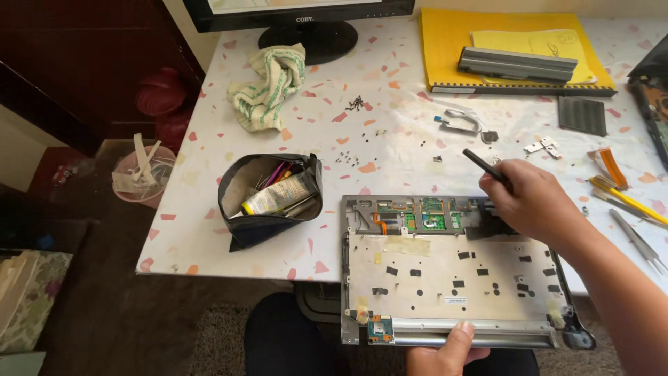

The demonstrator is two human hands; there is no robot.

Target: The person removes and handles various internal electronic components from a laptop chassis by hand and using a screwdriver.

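Grey metal shows across the back of a laptop panel (452,278), which lies at the near edge of a speckled white table (390,111) and hangs a little over it. Green circuit boards (431,216) sit in a row along the panel's far edge. The left hand (445,351) grips the panel's near rim, thumb on top and fingers curled under. The right hand (532,202) hovers over the panel's far right corner, fingers closed around a thin black tool (483,166) that points up and away from the panel.

Left of the panel stands an open black pouch (268,202) stuffed with tubes and pens. Beyond the panel, loose small screws (356,104) and little metal brackets (543,146) lie scattered. Further off from the panel, a crumpled green and white cloth (268,87) rests by a monitor stand (313,35). A yellow folder (511,52) with a long grey battery (516,64) on it lies at the far right. Right of the panel lie a yellow screwdriver (630,198) and tweezers (637,240).
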